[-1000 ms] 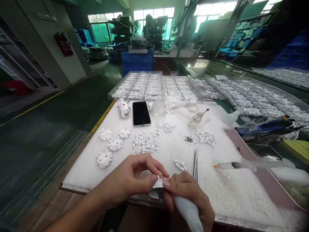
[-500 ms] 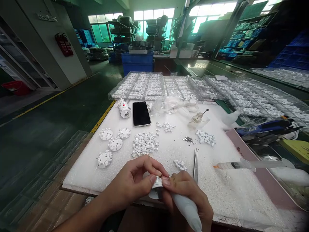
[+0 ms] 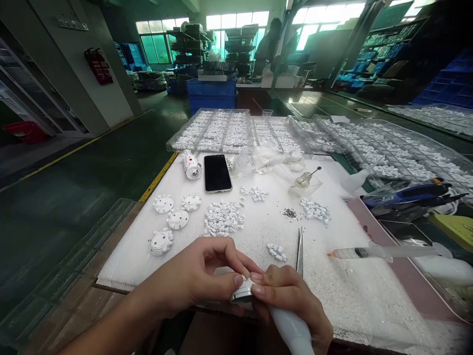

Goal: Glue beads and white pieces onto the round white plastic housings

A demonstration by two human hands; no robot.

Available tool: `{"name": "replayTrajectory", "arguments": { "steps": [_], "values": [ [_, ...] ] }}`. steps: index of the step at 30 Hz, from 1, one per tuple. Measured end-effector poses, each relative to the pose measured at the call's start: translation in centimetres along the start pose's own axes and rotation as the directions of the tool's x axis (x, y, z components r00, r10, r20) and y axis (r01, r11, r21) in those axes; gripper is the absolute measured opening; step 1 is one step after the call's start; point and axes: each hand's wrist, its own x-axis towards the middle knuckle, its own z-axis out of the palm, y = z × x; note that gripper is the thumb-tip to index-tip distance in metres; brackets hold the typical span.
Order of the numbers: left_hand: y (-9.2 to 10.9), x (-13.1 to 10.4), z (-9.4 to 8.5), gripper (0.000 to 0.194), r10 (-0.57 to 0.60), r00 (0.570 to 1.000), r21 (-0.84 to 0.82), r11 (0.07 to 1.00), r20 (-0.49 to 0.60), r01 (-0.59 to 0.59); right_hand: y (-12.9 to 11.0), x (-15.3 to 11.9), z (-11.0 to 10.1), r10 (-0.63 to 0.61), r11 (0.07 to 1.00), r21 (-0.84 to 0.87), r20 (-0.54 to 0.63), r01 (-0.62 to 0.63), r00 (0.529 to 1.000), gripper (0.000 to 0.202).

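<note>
Between thumb and fingers, my left hand point(image 3: 207, 271) holds a white round part point(image 3: 243, 291), tilted so its dark-lined rim shows. My right hand point(image 3: 291, 296) is closed on a white squeeze bottle point(image 3: 291, 330), which points down toward my body. The thumb and fingertips of that hand also press against the round part. Whatever lies between the meeting fingertips is hidden. Just beyond my hands are a heap of small white pieces point(image 3: 222, 218), a smaller cluster of white pieces point(image 3: 277, 252) and metal tweezers point(image 3: 299, 251).
Several white discs with knobbed rims point(image 3: 178, 219) lie left. Behind them are a white cylindrical model point(image 3: 191, 165) and a phone point(image 3: 218, 173). A syringe point(image 3: 354, 253) and a pink tray point(image 3: 402, 268) are on the right. Clear compartment trays point(image 3: 221, 129) line the back.
Both hands have shifted slightly, and the round part has tipped so its underside shows less. The squeeze bottle moved a little right and down, still held.
</note>
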Motion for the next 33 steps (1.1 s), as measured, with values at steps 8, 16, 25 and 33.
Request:
{"name": "replayTrajectory", "arguments": {
  "steps": [8,16,25,33],
  "values": [
    [0.0,-0.1,-0.2,0.017,-0.032,0.999,0.022,0.999,-0.019,0.032,-0.2,-0.2,0.6,-0.014,0.997,-0.08,-0.071,0.008,0.997,0.015],
    [0.3,-0.1,-0.5,0.011,0.076,0.994,0.236,0.97,-0.079,-0.056,-0.7,-0.3,0.5,0.002,0.99,-0.142,-0.022,-0.005,1.0,0.017],
    [0.2,0.5,0.0,0.02,0.033,0.995,0.172,0.985,-0.099,-0.016,-0.5,0.2,-0.3,0.007,0.983,-0.181,0.031,-0.001,0.999,0.02],
    [0.4,0.7,-0.1,0.02,0.071,0.987,0.181,0.983,-0.146,-0.044,-1.1,0.5,0.7,0.121,0.973,-0.184,-0.098,-0.137,0.988,0.019]
  ]
}}
